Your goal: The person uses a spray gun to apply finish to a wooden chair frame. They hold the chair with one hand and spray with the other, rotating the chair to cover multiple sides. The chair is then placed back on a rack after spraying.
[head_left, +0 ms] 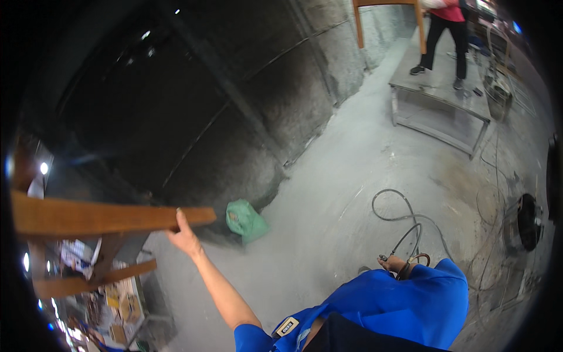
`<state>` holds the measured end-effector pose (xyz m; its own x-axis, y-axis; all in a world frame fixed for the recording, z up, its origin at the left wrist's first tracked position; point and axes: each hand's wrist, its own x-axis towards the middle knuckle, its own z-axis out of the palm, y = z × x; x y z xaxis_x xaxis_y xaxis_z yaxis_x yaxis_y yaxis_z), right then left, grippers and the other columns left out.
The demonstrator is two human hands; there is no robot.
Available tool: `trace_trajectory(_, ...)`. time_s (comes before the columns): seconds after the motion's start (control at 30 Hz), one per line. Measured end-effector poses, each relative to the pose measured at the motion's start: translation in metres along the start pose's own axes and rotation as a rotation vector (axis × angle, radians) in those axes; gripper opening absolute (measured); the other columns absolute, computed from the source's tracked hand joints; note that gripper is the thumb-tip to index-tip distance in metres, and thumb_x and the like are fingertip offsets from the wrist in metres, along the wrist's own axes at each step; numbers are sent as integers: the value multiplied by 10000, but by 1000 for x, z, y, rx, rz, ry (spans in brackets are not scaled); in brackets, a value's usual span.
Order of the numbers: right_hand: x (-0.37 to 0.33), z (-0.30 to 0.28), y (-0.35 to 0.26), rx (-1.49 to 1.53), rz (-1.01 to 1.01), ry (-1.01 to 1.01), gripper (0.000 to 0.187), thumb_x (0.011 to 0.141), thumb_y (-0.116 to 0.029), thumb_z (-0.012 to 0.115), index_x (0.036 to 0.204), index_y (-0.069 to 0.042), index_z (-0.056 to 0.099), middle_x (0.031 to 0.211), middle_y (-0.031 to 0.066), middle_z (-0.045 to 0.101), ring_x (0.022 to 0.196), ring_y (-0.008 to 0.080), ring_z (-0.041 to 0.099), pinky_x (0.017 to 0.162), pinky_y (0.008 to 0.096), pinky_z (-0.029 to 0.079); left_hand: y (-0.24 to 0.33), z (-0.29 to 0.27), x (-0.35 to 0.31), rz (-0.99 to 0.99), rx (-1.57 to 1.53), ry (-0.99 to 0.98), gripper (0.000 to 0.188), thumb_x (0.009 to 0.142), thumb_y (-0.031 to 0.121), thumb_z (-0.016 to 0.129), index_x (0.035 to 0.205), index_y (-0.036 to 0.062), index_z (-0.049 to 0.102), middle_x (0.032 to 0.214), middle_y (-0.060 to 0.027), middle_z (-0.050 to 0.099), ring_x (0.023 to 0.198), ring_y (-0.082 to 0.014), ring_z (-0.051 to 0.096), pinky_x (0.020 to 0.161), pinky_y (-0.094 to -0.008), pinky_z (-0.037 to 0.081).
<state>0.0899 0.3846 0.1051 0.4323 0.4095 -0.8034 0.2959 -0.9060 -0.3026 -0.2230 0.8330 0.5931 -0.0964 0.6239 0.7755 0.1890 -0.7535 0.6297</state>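
At the left, a brown wooden furniture frame point(117, 217) is held up with its long legs pointing to the right. My left hand point(186, 239) is closed round one leg close to its end, thumb over the face; the other fingers are partly hidden. Low in front of my blue shirt, my right hand point(392, 263) is closed on the metal fitting point(383, 257) at the end of a dark hose point(404, 218). Most of that fitting is hidden by the hand. The hose loops over the grey floor.
A green sack point(245, 220) lies by the dark, dusty wall point(270, 117). Another person point(448, 35) stands on a low metal platform point(440, 88), near wooden legs point(359, 26). A black round object point(529, 223) and cables are at right; a cluttered workbench point(126, 305) is lower left.
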Motion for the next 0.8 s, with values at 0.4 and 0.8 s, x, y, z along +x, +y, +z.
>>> trace_trajectory(0.4, -15, 36, -18, 5, -78, -11, 992, 874, -857, 410, 1089, 57, 731, 1101, 278, 726, 1081, 446, 695, 918, 496, 538, 11, 35, 4, 70, -110, -30, 373, 996, 193, 685, 1259, -71, 671, 1006, -56, 671, 849, -119, 576, 789, -278, 479)
trace_trajectory(0.8, -123, 113, 13, -70, 21, -39, 1001, 866, -864, 412, 1064, 62, 734, 1095, 279, 727, 1075, 441, 699, 910, 493, 542, -22, -80, -54, 44, -567, -49, 480, 941, 27, 608, 1386, -99, 482, 1034, -192, 683, 883, -200, 633, 793, -313, 533)
